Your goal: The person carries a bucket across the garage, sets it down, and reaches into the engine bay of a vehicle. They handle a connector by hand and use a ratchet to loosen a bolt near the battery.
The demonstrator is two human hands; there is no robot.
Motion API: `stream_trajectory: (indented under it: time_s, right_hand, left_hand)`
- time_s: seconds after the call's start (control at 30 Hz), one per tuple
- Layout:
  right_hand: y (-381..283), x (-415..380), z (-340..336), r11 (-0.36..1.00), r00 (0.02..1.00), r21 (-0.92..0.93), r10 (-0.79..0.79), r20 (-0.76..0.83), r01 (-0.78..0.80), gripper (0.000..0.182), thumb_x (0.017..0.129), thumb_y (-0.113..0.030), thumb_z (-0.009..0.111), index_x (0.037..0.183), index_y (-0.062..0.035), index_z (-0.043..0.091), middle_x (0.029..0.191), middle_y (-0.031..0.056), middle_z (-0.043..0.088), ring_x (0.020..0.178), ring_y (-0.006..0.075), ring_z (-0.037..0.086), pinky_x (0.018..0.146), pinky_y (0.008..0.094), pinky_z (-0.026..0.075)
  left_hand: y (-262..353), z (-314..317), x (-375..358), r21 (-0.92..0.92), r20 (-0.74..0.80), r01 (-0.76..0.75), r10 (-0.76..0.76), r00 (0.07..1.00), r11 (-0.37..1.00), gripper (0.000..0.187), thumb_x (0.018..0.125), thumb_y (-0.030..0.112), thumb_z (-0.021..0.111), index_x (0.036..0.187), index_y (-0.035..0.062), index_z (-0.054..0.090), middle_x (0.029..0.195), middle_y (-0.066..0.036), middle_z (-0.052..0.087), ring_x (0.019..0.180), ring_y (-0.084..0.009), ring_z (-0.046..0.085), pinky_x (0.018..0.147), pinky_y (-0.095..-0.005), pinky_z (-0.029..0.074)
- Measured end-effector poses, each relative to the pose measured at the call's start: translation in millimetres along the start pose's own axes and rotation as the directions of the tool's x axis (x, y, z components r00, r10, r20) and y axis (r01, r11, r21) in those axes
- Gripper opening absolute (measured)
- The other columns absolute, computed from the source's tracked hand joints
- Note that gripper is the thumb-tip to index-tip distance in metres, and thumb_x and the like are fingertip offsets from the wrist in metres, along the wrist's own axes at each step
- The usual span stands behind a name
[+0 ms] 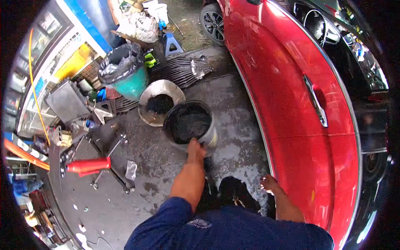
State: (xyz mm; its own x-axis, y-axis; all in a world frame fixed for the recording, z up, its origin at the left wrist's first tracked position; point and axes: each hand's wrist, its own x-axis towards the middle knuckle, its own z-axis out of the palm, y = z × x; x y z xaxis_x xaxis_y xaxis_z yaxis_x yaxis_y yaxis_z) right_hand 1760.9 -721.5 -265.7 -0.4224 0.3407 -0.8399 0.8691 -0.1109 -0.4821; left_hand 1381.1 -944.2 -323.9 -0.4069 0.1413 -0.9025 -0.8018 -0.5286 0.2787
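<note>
Head view: the left hand (196, 151) is gripping the black bucket (189, 123) — lifting it carefully looks next — while the right hand (270, 183) is hanging open.

bucket (189, 123) on floor (158, 166), left of car door (291, 104); basin (160, 102) just behind bucket; lined bin (125, 71) behind basin.

Red car (291, 83), teal bin (133, 83), metal basin (160, 89)

I have one view only, from the head camera: a fisheye looking steeply down past my chest onto the wet floor (233, 108), the red car door (291, 83) close on the right.
</note>
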Motion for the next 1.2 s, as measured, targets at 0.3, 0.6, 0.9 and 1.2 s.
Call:
stream_trajectory:
  time_s: [0.3, 0.6, 0.9, 1.2]
  right_hand:
    - [2, 49, -68, 0.980, 0.990, 0.137, -0.143, 0.003, 0.141, 0.018, 0.086, -0.021, 0.050, 0.095, -0.0056, 0.053, 0.078, 0.0129, 0.057, 0.063, 0.0226, 0.058, 0.049, 0.0365, 0.048]
    - [-175, 87, -104, 0.973, 0.954, 0.100, 0.225, -0.197, -0.209, 0.021, 0.077, -0.007, 0.060, 0.096, 0.0003, 0.057, 0.079, 0.0144, 0.063, 0.061, 0.0233, 0.063, 0.052, 0.0353, 0.053]
    - [-260, 115, -81, 0.449, 0.948, -0.839, -0.221, 0.229, 0.307, 0.021, 0.066, -0.013, 0.068, 0.086, -0.0107, 0.062, 0.079, 0.0065, 0.064, 0.076, 0.0215, 0.062, 0.063, 0.0358, 0.052]
    - [-390, 159, -56, 0.926, 0.913, 0.034, 0.378, -0.153, -0.377, 0.018, 0.078, -0.008, 0.062, 0.094, -0.0030, 0.053, 0.072, 0.0092, 0.062, 0.059, 0.0164, 0.062, 0.050, 0.0294, 0.051]
  left_hand:
    - [25, 209, 121, -0.147, -0.123, 0.178, -0.197, 0.973, 0.973, 0.027, 0.078, 0.022, 0.062, 0.103, 0.0136, 0.055, 0.102, -0.003, 0.056, 0.092, -0.0208, 0.051, 0.071, -0.0363, 0.047]
    - [11, 292, 285, -0.250, -0.206, 0.177, -0.231, 0.951, 0.952, 0.031, 0.081, 0.028, 0.059, 0.107, 0.0125, 0.052, 0.106, -0.003, 0.054, 0.097, -0.0158, 0.048, 0.076, -0.0347, 0.048]
    - [89, 345, 402, -0.192, -0.166, 0.136, -0.169, 0.972, 0.972, 0.032, 0.082, 0.032, 0.059, 0.104, 0.0100, 0.053, 0.101, -0.005, 0.057, 0.084, -0.0195, 0.051, 0.065, -0.0350, 0.043]
    - [209, 384, 454, -0.224, -0.285, 0.171, -0.232, 0.930, 0.960, 0.030, 0.086, 0.040, 0.057, 0.098, 0.0126, 0.058, 0.084, -0.007, 0.058, 0.054, -0.0218, 0.046, 0.046, -0.0356, 0.038]
